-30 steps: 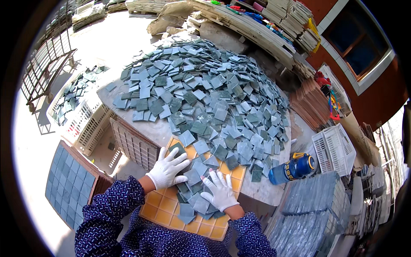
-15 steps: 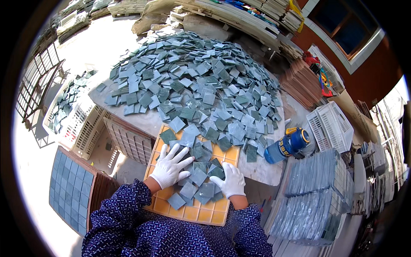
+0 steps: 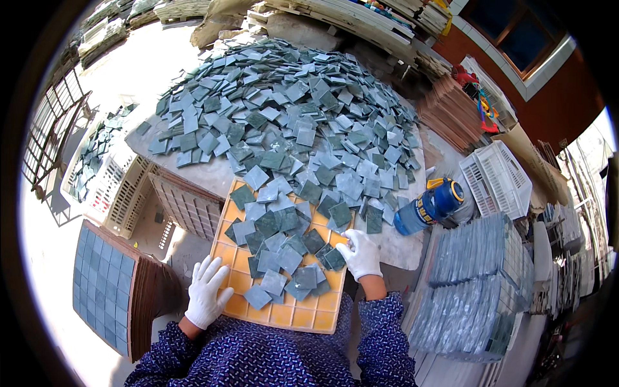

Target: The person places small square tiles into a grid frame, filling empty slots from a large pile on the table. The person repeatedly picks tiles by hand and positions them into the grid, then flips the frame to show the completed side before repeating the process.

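A yellow gridded tray (image 3: 290, 317) lies tilted in front of me, its far end against the tabletop. Loose grey-green square stone tiles (image 3: 289, 258) lie scattered and overlapping on its middle. At the tray's lower left edge is my left hand (image 3: 207, 295), in a white glove, open with fingers spread and no tile in it. My right hand (image 3: 363, 257), also gloved, has its fingers bent and closed at the tray's right edge, beside a dark tile; its fingertips are partly hidden.
A large heap of tiles (image 3: 284, 106) covers the table (image 3: 151, 138). A blue bottle (image 3: 425, 209) stands on its right side. Wrapped tile stacks (image 3: 464, 290) and a white crate (image 3: 496, 180) are at the right. Stacked tile-filled trays (image 3: 103, 284) stand at the left.
My left hand has moved down and left, off the tiles to the tray's edge. My right hand has shifted up and right, its fingers now bent. The tiles lie more spread out on the tray.
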`<state>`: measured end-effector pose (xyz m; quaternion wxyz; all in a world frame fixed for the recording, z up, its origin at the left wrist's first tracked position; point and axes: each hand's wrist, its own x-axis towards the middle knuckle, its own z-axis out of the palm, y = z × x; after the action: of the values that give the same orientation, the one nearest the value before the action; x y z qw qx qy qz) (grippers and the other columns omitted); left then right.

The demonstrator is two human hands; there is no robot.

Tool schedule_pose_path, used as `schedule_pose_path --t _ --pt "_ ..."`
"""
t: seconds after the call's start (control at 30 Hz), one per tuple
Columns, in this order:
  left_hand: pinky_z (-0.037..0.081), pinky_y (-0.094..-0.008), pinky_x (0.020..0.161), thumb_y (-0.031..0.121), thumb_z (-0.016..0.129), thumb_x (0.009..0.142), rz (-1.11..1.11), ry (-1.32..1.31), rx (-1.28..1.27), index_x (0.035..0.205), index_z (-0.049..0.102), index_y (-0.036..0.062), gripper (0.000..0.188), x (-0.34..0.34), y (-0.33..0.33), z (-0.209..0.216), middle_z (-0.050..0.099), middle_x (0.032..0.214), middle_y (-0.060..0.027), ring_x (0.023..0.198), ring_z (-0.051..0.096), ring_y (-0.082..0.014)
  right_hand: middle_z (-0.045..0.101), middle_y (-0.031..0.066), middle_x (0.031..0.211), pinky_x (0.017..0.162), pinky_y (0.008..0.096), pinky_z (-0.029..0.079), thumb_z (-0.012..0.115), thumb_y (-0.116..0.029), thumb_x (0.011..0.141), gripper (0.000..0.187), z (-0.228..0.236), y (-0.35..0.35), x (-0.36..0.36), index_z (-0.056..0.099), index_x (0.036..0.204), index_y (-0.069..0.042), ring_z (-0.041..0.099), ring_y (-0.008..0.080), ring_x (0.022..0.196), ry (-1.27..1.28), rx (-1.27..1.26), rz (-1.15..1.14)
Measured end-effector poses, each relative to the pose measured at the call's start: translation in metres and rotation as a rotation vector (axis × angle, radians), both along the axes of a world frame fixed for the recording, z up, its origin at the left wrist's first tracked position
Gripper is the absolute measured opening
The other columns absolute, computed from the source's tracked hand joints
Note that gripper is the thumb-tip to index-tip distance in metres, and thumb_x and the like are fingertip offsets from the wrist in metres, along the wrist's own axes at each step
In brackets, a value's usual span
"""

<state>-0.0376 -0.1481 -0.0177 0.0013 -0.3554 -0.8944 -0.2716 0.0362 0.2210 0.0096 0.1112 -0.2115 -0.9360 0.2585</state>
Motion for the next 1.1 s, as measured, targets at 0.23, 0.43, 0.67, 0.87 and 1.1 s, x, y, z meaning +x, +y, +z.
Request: schedule_pose_path --t 0.23,0.43,0.67,0.87,1.1 --pt "0.022 -0.0579 0.109 0.020 0.067 0.079 -0.036 0.001 0.063 0.117 0.059 0.0059 0.042 0.005 0.033 0.026 0.051 0.132 -0.0161 0.130 0.039 -0.0372 0.059 0.0133 0.114 0.093 0.0419 0.043 0.078 -0.026 0.070 0.049 -0.029 -0.052 -0.022 0.058 0.109 -0.005 0.055 0.0335 0.104 0.086 0.265 0.042" --pt "0.041 -0.0443 0.102 0.012 0.069 0.077 -0.076 -0.121 0.391 0.120 0.058 0.0025 0.045 0.006 0.050 0.038 0.053 0.131 -0.0180 0.122 0.049 -0.0388 0.068 0.0121 0.081 0.069 0.0368 0.052 0.075 -0.019 0.075 0.029 -0.019 -0.060 -0.021 0.063 0.098 -0.004 0.067 0.0285 0.074 0.117 -0.277 -0.113" --pt "0.048 -0.0358 0.092 0.014 0.066 0.084 -0.061 -0.472 0.469 0.133 0.049 0.0035 0.052 0.009 0.054 0.040 0.056 0.127 -0.0188 0.111 0.058 -0.0316 0.061 -0.0002 0.072 0.055 0.0211 0.046 0.067 -0.005 0.082 0.013 0.013 -0.082 -0.014 0.061 0.092 0.000 0.058 0.0051 0.061 0.290 -0.841 -0.229" --pt "0.049 -0.0295 0.086 0.015 0.061 0.089 -0.070 -0.819 0.705 0.136 0.046 0.0026 0.050 0.006 0.061 0.035 0.065 0.108 -0.0119 0.095 0.064 -0.0212 0.061 0.0011 0.077 0.050 0.0202 0.046 0.066 -0.005 0.083 0.016 0.045 -0.115 -0.013 0.060 0.096 0.000 0.058 0.0069 0.056 0.205 -1.031 -0.141" --pt "0.050 -0.0216 0.061 0.020 0.056 0.095 -0.006 -1.660 0.884 0.100 0.059 0.0022 0.019 0.003 0.050 0.026 0.063 0.083 -0.0032 0.068 0.059 -0.0093 0.066 0.0058 0.081 0.055 0.0207 0.047 0.066 -0.008 0.084 0.022 0.033 -0.136 -0.008 0.060 0.103 0.002 0.063 0.0089 0.066 0.007 -0.941 0.114"
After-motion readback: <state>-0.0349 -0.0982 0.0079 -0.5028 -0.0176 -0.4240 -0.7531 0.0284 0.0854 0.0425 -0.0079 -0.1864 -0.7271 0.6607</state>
